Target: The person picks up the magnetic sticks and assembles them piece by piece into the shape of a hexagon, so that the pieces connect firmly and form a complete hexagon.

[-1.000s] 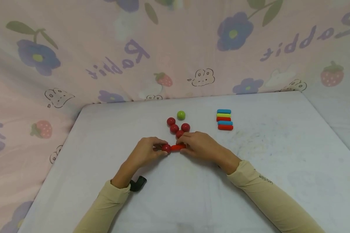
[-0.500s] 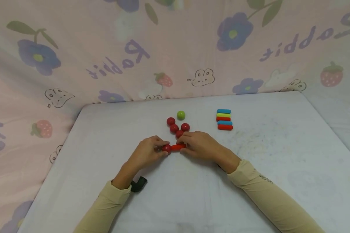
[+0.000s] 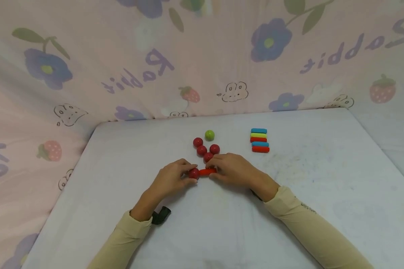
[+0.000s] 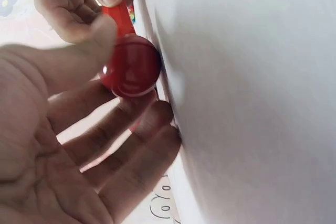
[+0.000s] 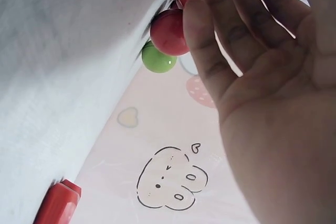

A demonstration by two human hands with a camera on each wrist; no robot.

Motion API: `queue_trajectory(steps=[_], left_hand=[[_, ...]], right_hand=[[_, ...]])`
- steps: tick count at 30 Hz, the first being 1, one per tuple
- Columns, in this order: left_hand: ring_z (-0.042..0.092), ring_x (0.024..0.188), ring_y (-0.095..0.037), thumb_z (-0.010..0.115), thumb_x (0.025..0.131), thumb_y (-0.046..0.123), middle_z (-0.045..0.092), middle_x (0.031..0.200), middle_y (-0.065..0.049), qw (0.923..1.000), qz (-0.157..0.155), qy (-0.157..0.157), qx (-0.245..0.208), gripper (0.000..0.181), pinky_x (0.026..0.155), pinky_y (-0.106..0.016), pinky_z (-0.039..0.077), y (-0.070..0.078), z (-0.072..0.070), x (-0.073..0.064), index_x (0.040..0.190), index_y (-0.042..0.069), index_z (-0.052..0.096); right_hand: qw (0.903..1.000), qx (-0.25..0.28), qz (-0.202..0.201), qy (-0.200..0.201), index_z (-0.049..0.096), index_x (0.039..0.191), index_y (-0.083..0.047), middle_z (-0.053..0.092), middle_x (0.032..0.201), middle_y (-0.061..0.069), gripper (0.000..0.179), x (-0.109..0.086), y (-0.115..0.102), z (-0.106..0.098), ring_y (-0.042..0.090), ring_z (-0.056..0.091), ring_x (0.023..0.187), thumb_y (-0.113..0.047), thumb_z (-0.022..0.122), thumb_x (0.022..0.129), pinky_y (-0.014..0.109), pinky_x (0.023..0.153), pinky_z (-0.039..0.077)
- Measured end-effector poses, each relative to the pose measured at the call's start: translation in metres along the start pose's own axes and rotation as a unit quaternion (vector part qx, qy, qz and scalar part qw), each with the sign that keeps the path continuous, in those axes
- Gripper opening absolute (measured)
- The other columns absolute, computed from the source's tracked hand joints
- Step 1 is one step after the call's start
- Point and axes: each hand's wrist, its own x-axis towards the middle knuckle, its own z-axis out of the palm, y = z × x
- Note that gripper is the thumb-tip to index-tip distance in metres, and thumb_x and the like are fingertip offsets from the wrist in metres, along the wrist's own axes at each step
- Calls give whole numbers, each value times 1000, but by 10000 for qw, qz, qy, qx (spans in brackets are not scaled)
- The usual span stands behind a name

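My left hand (image 3: pixel 171 178) holds a glossy red ball (image 3: pixel 194 173) between thumb and fingers, low over the white table. A short red stick (image 3: pixel 206 172) meets the ball end to end. In the left wrist view the stick (image 4: pixel 122 22) touches the red ball (image 4: pixel 132 66), which lies between my thumb and fingers. My right hand (image 3: pixel 235 170) pinches the stick's other end and partly hides it. Just beyond those fingers several red balls (image 3: pixel 201 151) form a branching cluster. The right wrist view shows the palm, with the stick hidden.
A green ball (image 3: pixel 210 135) sits behind the red cluster. To the right, several blue, yellow and red sticks (image 3: pixel 260 139) lie side by side. A dark curved piece (image 3: pixel 161 215) shows by my left wrist. Patterned cloth (image 3: pixel 202 56) stands along the table's back edge.
The head view has tilted up slightly. Both hands keep their hold on the ball and stick in almost the same place; the left thumb and fingers have shifted a little.
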Motion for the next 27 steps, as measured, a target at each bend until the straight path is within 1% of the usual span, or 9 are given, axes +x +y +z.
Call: queue_trajectory(steps=[5,9,17,19,24,27], left_hand=[[62,90,-15,79,85,21,69,110,0,10000,-35,62,47,43,76,-30,51,4,1,0,127,17,70],[63,92,-14,78,86,20,68,110,1,9999,-52,44,75,43,76,-31,52,7,0,1,128,18,69],[59,85,-14,78,86,21,68,108,0,9998,-160,-30,116,43,71,-27,48,5,2,2,128,18,69],[59,85,-13,78,86,22,68,108,0,9998,-147,-51,110,44,71,-27,48,5,1,3,129,17,69],[64,92,-15,80,84,19,71,108,-1,9999,-72,-112,13,46,80,-33,54,3,-2,3,128,14,68],[66,96,-17,81,83,18,73,109,-2,9998,-84,-126,-114,44,85,-36,55,2,-4,3,126,13,70]], right_hand=[[10000,-62,52,9,71,115,-17,70,105,-5,32,0,0,-2,10,62,86,-31,77,87,31,84,54],[9998,-134,43,104,72,114,-16,71,103,-4,31,0,-1,-3,10,61,83,-30,78,86,31,82,54],[9998,-133,-34,136,72,113,-17,70,101,-5,30,0,0,-1,9,60,80,-30,78,86,30,81,54],[9998,-140,-35,128,71,113,-17,70,101,-5,31,1,0,-1,9,60,81,-30,78,86,30,81,54],[9998,-155,-2,92,71,113,-17,70,101,-6,31,1,0,-2,9,60,80,-30,78,86,31,81,54],[9998,-164,8,65,71,113,-17,70,101,-6,30,1,0,-1,8,59,79,-30,78,86,30,81,54]])
